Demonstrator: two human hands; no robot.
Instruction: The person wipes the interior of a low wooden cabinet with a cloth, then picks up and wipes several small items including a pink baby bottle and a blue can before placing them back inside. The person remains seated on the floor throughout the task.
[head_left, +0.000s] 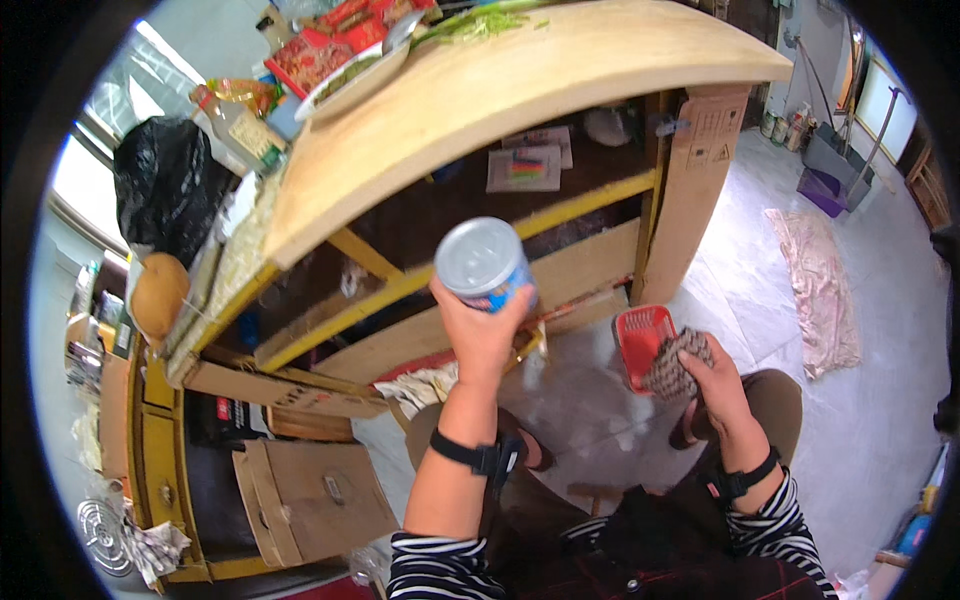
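My left hand (480, 322) grips a blue can (480, 259) with a pale translucent lid, held up before the open shelves of a wooden cabinet (581, 199). The lid faces up towards me, and part of the printed side shows below it. A bunched brown knitted cloth (679, 364) is in my right hand (720, 382), held above my knee. Just left of that cloth is a red plastic basket (637, 341), partly covered by it in this view.
Above the shelves runs a pale wooden top (540, 56), bearing a white plate (360, 79) and green vegetables (480, 22). A glass bottle (236, 124) and a black plastic bag (169, 187) stand left. A cardboard box (322, 499) is lower left; a pinkish mat (817, 292) lies right.
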